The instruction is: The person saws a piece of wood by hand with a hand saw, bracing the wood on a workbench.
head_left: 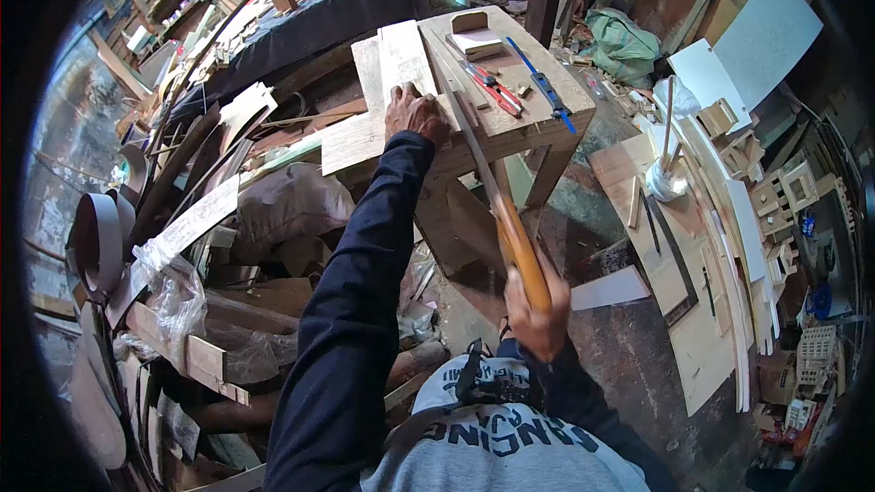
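Observation:
My right hand (538,310) is wrapped round the orange-yellow handle of a hand saw (522,255). The saw's blade runs up and away to the edge of a wooden workbench (538,64), beside a light board (406,55). On that board my left hand (416,116) presses down, fingers bent and held together. Another pale board (351,143) lies under and left of it. Right of the blade are a red tool (495,89), a blue clamp-like tool (542,82) and a small wooden block (476,41).
Scrap wood and plastic wrap (178,310) are heaped on the left. A dark-covered table (319,23) with wood pieces stands at the back. To the right, long panels (674,310) lean beside a green sack (624,50). A white sheet (609,290) lies on the floor.

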Demonstrator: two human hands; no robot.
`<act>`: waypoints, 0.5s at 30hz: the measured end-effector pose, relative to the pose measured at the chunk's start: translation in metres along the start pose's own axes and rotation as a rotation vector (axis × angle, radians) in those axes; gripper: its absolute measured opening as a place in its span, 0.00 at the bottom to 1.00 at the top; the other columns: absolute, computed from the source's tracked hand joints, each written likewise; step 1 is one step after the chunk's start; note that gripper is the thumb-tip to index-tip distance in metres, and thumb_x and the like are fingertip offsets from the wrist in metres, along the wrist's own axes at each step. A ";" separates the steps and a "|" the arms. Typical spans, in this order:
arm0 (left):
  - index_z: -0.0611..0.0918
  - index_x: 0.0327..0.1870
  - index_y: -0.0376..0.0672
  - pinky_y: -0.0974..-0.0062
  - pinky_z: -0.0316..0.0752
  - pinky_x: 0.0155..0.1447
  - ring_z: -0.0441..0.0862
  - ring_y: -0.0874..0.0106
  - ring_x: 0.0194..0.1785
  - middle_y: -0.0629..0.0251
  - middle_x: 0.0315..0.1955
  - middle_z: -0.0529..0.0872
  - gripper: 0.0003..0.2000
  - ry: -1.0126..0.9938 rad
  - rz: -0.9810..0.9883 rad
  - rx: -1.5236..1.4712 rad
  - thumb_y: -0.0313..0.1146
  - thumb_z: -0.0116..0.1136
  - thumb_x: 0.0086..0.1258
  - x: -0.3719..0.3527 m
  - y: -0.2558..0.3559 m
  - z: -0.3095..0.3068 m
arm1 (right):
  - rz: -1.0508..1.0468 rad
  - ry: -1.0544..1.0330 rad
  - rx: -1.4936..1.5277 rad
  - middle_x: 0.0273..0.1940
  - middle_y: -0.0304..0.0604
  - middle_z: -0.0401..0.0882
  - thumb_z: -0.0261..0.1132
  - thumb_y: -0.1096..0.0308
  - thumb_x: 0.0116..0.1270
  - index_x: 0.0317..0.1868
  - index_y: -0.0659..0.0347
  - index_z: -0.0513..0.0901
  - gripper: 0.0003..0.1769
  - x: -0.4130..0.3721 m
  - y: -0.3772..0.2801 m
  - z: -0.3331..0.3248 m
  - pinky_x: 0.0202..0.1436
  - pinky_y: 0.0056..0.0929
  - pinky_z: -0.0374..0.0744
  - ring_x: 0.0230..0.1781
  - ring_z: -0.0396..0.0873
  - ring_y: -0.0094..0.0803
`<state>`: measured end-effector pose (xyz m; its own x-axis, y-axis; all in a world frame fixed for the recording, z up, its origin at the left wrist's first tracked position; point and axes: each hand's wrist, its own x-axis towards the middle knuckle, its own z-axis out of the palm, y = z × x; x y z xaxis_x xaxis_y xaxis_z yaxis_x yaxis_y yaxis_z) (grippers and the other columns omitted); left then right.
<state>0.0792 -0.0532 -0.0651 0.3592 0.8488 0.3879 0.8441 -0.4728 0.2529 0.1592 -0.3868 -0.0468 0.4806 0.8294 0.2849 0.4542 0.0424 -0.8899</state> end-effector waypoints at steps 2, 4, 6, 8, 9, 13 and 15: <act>0.90 0.40 0.41 0.59 0.75 0.64 0.72 0.52 0.62 0.50 0.53 0.79 0.14 0.019 -0.005 0.026 0.38 0.58 0.62 -0.002 -0.001 -0.003 | 0.122 -0.092 0.023 0.48 0.62 0.84 0.64 0.74 0.66 0.61 0.76 0.76 0.24 0.023 0.003 0.009 0.51 0.35 0.81 0.46 0.86 0.46; 0.89 0.40 0.41 0.59 0.75 0.63 0.73 0.53 0.59 0.53 0.50 0.80 0.14 0.015 -0.016 0.088 0.38 0.55 0.67 -0.005 0.008 -0.014 | 0.118 -0.081 0.067 0.48 0.62 0.84 0.64 0.74 0.66 0.62 0.76 0.76 0.24 0.012 0.009 0.006 0.51 0.34 0.81 0.46 0.86 0.44; 0.89 0.40 0.42 0.60 0.75 0.63 0.73 0.54 0.59 0.53 0.50 0.80 0.13 0.032 -0.020 0.059 0.38 0.56 0.66 -0.001 0.008 -0.010 | 0.027 -0.021 0.026 0.49 0.62 0.84 0.64 0.73 0.66 0.62 0.75 0.76 0.24 -0.012 0.009 -0.008 0.51 0.35 0.81 0.46 0.86 0.42; 0.90 0.40 0.42 0.61 0.75 0.62 0.74 0.54 0.59 0.53 0.49 0.80 0.13 0.050 -0.017 0.053 0.38 0.56 0.65 -0.003 0.003 -0.005 | 0.037 -0.044 0.018 0.49 0.61 0.84 0.63 0.73 0.66 0.62 0.76 0.76 0.25 -0.035 0.014 -0.022 0.53 0.35 0.81 0.47 0.86 0.43; 0.90 0.40 0.42 0.61 0.75 0.62 0.74 0.54 0.59 0.53 0.49 0.80 0.13 0.062 -0.002 0.058 0.38 0.57 0.65 -0.003 0.002 -0.003 | 0.044 -0.051 0.016 0.49 0.61 0.84 0.63 0.73 0.66 0.62 0.76 0.76 0.25 -0.041 0.014 -0.026 0.53 0.35 0.81 0.48 0.86 0.44; 0.91 0.41 0.52 0.63 0.75 0.61 0.74 0.55 0.58 0.54 0.51 0.81 0.11 0.015 0.027 0.120 0.41 0.58 0.66 0.002 -0.004 -0.003 | 0.009 -0.060 -0.035 0.54 0.60 0.82 0.62 0.74 0.65 0.63 0.76 0.75 0.26 -0.039 0.015 -0.029 0.56 0.35 0.81 0.51 0.85 0.44; 0.90 0.43 0.48 0.62 0.73 0.64 0.73 0.55 0.60 0.52 0.52 0.81 0.15 -0.171 -0.046 0.025 0.45 0.60 0.63 0.020 -0.007 -0.014 | 0.058 -0.041 0.058 0.49 0.58 0.82 0.65 0.72 0.64 0.63 0.73 0.76 0.27 -0.038 0.018 -0.028 0.49 0.38 0.82 0.40 0.86 0.45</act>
<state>0.0748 -0.0366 -0.0467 0.3801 0.8985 0.2198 0.8703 -0.4278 0.2438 0.1699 -0.4328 -0.0637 0.4733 0.8532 0.2190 0.3822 0.0251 -0.9238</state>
